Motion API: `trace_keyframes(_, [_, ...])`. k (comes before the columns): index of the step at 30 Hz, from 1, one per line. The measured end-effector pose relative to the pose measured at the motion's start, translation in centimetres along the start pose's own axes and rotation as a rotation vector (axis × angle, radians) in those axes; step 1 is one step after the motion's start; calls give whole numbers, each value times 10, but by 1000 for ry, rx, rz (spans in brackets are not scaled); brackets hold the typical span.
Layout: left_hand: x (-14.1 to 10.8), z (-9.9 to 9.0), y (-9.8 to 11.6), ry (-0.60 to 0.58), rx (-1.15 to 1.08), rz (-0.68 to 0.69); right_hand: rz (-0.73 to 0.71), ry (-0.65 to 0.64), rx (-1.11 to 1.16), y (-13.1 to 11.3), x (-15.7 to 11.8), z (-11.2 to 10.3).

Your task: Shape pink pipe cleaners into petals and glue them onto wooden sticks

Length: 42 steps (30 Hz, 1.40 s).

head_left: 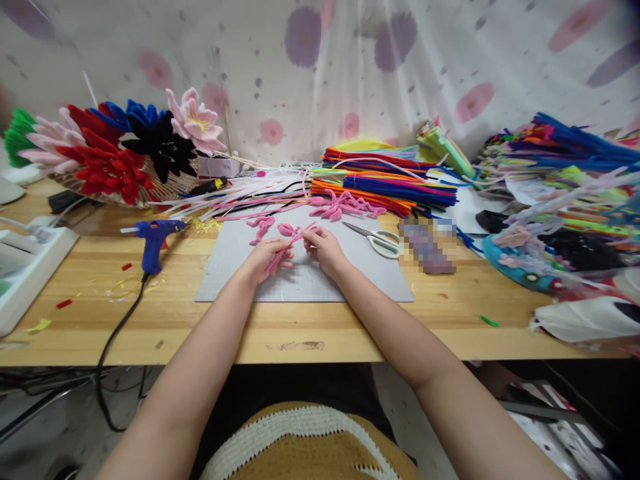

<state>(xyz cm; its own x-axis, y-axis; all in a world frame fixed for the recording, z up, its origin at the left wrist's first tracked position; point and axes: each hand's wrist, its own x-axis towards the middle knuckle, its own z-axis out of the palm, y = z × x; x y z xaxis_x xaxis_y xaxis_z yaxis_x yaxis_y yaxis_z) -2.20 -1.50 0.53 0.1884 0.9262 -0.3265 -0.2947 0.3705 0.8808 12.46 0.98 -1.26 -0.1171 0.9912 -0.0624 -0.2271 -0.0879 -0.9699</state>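
Over a grey cutting mat [230, 280], my left hand [267, 260] is closed around pink pipe cleaners [281, 259], whose ends hang below the fingers. My right hand [323, 248] pinches the upper part of the same pink strands, close to the left fingertips. Just past the hands lies a pink looped petal [286, 229]; whether it joins the held strands I cannot tell. More bent pink pieces [261, 227] rest at the mat's upper left, and a larger pink pile [340, 205] at its far edge. Scissors [383, 244] with pale handles lie right of my right hand.
A blue glue gun [156, 240] with a black cord stands at the left, near a white power strip [37, 273]. Fuzzy flowers [115, 160] fill a basket behind it. Bundled coloured pipe cleaners [395, 187] line the back. Wrapped white rolls [590, 317] lie at the right edge.
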Motion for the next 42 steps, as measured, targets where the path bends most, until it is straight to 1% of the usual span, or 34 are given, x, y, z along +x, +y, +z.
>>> trace_keyframes(2, [0, 0, 2, 19, -57, -55, -39, -36, 11, -1, -1, 1])
trace_keyframes(4, [0, 1, 5, 24, -134, -130, -119, -91, -18, -2, -3, 3])
trace_keyframes(7, [-2, 0, 7, -13, -232, -240, -217, -215, -130, -3, -6, 5])
trace_keyframes(9, [-3, -2, 8, -61, -279, -287, -232, -290, -195, -3, -6, 5])
trace_keyframes(10, [-3, -3, 9, -94, -301, -296, -233, -309, -211, -2, -5, 5])
trace_keyframes(13, [-4, -7, 10, -217, -392, -311, -248, -293, -195, -2, -3, 2])
trace_keyframes(15, [-5, -8, 10, -298, -470, -348, -258, -298, -182, -3, 0, 0])
trace_keyframes(17, [-7, -9, 10, -351, -543, -388, -260, -338, -186, -2, 2, -2])
trace_keyframes(19, [-8, -9, 10, -375, -587, -408, -264, -381, -204, -1, 3, -4])
trace_keyframes(23, [-8, -7, 7, -384, -573, -425, -299, -388, -265, 0, 4, -7])
trace_keyframes(27, [-7, -8, 6, -391, -570, -429, -303, -405, -288, -6, 1, -10])
trace_keyframes(33, [-5, -9, 7, -354, -614, -447, -303, -354, -276, -13, -3, -8])
trace_keyframes(35, [-5, -9, 6, -355, -586, -445, -293, -375, -239, -13, -4, -6])
trace_keyframes(38, [-5, -9, 7, -362, -553, -451, -273, -441, -203, -15, -7, -5])
trace_keyframes(40, [-6, -9, 7, -361, -555, -458, -245, -495, -220, -17, -8, -6])
trace_keyframes(42, [-7, -8, 8, -338, -565, -465, -203, -516, -253, -18, -9, -8])
